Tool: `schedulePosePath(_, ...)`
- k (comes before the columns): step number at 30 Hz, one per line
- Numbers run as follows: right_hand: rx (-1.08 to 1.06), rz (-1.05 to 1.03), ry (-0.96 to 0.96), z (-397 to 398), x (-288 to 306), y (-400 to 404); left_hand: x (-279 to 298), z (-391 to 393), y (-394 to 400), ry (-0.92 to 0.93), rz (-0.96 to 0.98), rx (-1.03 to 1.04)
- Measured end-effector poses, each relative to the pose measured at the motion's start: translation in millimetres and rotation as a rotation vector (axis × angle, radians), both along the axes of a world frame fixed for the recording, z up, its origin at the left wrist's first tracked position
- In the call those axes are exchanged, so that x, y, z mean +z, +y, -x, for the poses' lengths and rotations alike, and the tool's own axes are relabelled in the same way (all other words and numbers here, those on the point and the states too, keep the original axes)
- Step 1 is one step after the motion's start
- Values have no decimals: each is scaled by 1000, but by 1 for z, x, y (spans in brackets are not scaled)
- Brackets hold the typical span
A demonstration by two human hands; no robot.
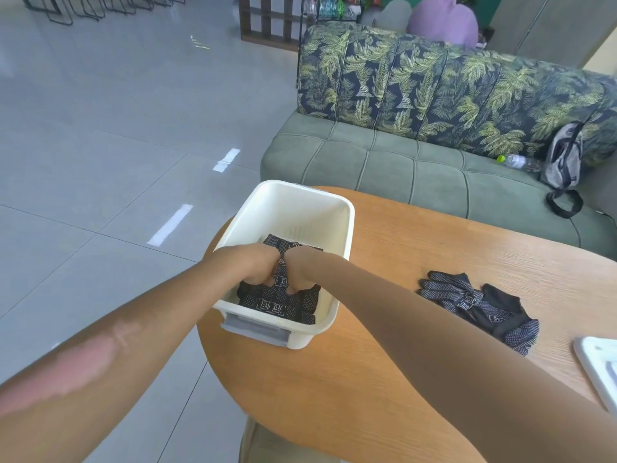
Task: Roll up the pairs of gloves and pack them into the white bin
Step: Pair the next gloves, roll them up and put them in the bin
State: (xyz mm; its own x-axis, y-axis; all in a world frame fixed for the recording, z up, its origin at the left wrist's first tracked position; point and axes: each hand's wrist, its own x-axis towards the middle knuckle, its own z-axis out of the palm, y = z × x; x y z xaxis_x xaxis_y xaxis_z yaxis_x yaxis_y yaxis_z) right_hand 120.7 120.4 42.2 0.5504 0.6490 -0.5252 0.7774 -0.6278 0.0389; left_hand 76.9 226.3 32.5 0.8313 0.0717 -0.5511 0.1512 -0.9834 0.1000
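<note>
At frame centre, inside white bin (340, 208): left hand (253, 264) and right hand (305, 270), fingers curled, gripping black dotted glove roll (279, 274); loose gloves (477, 305) at right on table (400, 362).

One white bin (337, 208) on one wooden table (400, 379). Two hands — left hand (248, 265), right hand (305, 270) — both inside it. Rolled gloves (277, 304) in bin — number unclear. One loose glove pile (480, 307). One bottle (512, 161), one backpack (562, 158), one sofa (400, 162).
</note>
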Motion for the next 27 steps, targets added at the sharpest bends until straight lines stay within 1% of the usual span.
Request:
schedulePosePath(3,-31,14,-25,-1,-2,-2,4,3,2,-32,-25,-3)
schedulePosePath(7,-82,-70,-93,-4,3,-10,18,7,-1,-103,-33,-6)
schedulePosePath(11,-60,-176,-223,-4,25,-26,42,10,-12,-190,18,-21)
schedulePosePath(15,-105,-282,-237,-8,50,-53,66,13,-36,-329,79,-53)
schedulePosePath(18,-113,-317,-299,-15,68,-89,77,15,-58,-421,124,-55)
schedulePosePath(20,-160,-324,-328,-20,74,-116,80,15,-75,-466,157,-80)
schedulePosePath(27,-386,-219,-309,-42,63,-231,82,16,-144,-516,253,-143)
